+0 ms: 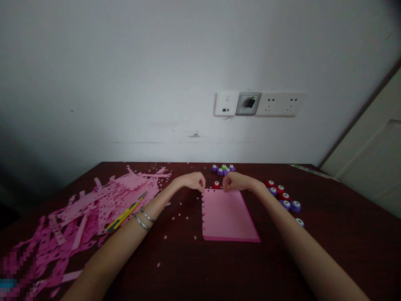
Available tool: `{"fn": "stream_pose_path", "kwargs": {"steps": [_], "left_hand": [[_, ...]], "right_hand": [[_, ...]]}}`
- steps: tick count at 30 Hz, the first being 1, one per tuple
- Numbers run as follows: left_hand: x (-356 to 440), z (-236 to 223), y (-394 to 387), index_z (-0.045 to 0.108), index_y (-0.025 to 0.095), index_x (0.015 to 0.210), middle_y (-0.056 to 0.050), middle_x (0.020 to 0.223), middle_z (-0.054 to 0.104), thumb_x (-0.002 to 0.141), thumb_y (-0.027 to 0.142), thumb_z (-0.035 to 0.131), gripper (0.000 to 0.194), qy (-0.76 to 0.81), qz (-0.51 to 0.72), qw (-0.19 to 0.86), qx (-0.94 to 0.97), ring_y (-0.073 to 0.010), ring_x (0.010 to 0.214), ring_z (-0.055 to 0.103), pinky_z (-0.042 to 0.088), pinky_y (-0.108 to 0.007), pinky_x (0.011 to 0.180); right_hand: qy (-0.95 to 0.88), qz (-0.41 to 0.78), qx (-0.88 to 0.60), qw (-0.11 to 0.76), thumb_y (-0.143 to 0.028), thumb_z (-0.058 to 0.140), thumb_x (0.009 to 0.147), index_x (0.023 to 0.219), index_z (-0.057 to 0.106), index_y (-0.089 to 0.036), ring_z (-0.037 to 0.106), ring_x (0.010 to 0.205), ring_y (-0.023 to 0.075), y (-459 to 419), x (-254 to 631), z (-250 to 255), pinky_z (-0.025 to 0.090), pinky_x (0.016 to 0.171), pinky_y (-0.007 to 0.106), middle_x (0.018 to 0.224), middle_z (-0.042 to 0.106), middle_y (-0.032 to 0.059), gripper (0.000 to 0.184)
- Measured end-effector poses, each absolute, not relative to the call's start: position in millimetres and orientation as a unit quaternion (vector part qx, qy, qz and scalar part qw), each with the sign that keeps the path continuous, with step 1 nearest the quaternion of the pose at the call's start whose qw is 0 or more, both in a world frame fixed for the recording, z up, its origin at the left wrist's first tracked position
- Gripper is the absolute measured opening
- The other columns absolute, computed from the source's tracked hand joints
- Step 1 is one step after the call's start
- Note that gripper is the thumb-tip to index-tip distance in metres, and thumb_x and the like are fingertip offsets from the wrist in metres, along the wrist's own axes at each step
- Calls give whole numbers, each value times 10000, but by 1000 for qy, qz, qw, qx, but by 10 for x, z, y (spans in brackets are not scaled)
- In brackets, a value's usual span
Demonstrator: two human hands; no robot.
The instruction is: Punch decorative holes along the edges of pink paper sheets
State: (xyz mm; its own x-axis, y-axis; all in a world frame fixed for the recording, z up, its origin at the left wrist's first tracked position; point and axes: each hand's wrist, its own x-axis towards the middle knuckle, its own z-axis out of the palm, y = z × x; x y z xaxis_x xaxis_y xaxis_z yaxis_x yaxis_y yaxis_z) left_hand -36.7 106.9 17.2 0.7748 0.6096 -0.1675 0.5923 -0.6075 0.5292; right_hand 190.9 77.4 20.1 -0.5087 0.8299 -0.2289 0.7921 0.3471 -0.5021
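Observation:
A pink sheet of paper [224, 215] lies in front of me, with a darker pink strip showing along its near and right edges. Small punched holes run down its left side and along part of the far edge. My left hand [196, 181] is closed, its fingers pinched at the far left corner of the sheet. Further right, my right hand [233, 182] has its curled fingers at the far edge of the paper. Between the two hands, a red craft punch [216, 184] sits right at that edge. Both sets of fingertips are small and partly hidden.
Pink paper scraps [90, 205] are heaped on the left, with a yellow utility knife [125, 214] on them. Purple and green punches [224, 169] stand at the back; red and purple punches [283, 197] lie beyond my right forearm. Tiny cut-outs dot the dark table [175, 276].

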Motion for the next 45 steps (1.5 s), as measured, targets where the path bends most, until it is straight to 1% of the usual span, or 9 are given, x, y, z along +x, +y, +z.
{"fn": "stream_pose_path", "kwargs": {"steps": [3, 8, 12, 18, 25, 29, 33, 39, 45], "left_hand": [[-372, 182, 1063, 671, 134, 656, -6, 608, 637, 616, 209, 652, 87, 343, 5, 286, 895, -110, 578, 545, 357, -198, 532], [-377, 181, 1067, 679, 129, 641, -16, 601, 643, 609, 207, 649, 89, 358, -13, 285, 889, -116, 576, 548, 355, -197, 521], [-385, 165, 1088, 689, 128, 659, -24, 632, 659, 627, 225, 633, 116, 355, -13, 280, 892, -120, 594, 558, 360, -193, 529], [-399, 151, 1113, 700, 129, 702, -35, 683, 674, 670, 255, 597, 166, 361, -10, 265, 894, -116, 611, 559, 363, -192, 544], [-388, 143, 1114, 699, 114, 687, -46, 679, 675, 666, 247, 600, 167, 370, -16, 247, 896, -119, 607, 558, 362, -194, 540], [-394, 158, 1110, 701, 124, 684, -41, 686, 679, 660, 247, 601, 160, 373, -15, 251, 893, -120, 619, 564, 365, -193, 549], [-401, 184, 1101, 701, 128, 685, -40, 697, 682, 656, 236, 600, 151, 380, -12, 253, 890, -123, 635, 570, 373, -194, 559], [-407, 194, 1097, 695, 126, 681, -46, 711, 684, 658, 237, 603, 146, 393, -4, 257, 883, -133, 658, 581, 386, -204, 574], [-419, 182, 1099, 680, 132, 661, -46, 709, 682, 664, 261, 601, 152, 408, 10, 251, 878, -139, 662, 585, 393, -209, 582]], "right_hand": [[-816, 291, -498, 37, -192, 582, 640, 715, 674, -130, 536, 587, 114, 790, 1921, 179, 375, 526, 202, 680, 650, 38, 134], [-808, 273, -521, 26, -191, 561, 634, 615, 635, -131, 489, 521, 106, 762, 1898, 190, 322, 461, 203, 587, 602, 27, 97], [-808, 266, -525, 29, -175, 543, 618, 579, 615, -135, 487, 520, 101, 755, 1892, 190, 319, 461, 196, 580, 596, 26, 91], [-810, 269, -520, 33, -172, 521, 613, 568, 604, -140, 483, 513, 102, 753, 1903, 197, 322, 458, 198, 591, 614, 34, 100], [-808, 269, -524, 33, -144, 505, 598, 574, 607, -137, 516, 547, 111, 769, 1901, 166, 350, 488, 197, 629, 640, 49, 106], [-804, 278, -525, 35, -157, 507, 600, 587, 612, -140, 535, 568, 119, 782, 1911, 148, 362, 497, 197, 672, 659, 59, 108], [-803, 282, -524, 39, -164, 508, 602, 597, 619, -138, 534, 567, 120, 774, 1911, 161, 361, 497, 200, 671, 657, 63, 114], [-807, 272, -521, 46, -150, 486, 601, 576, 604, -130, 471, 498, 100, 759, 1897, 166, 313, 451, 203, 577, 604, 43, 122], [-806, 264, -526, 60, -136, 459, 597, 494, 515, -146, 387, 433, 80, 744, 1870, 174, 245, 409, 211, 478, 500, 5, 118]]}}
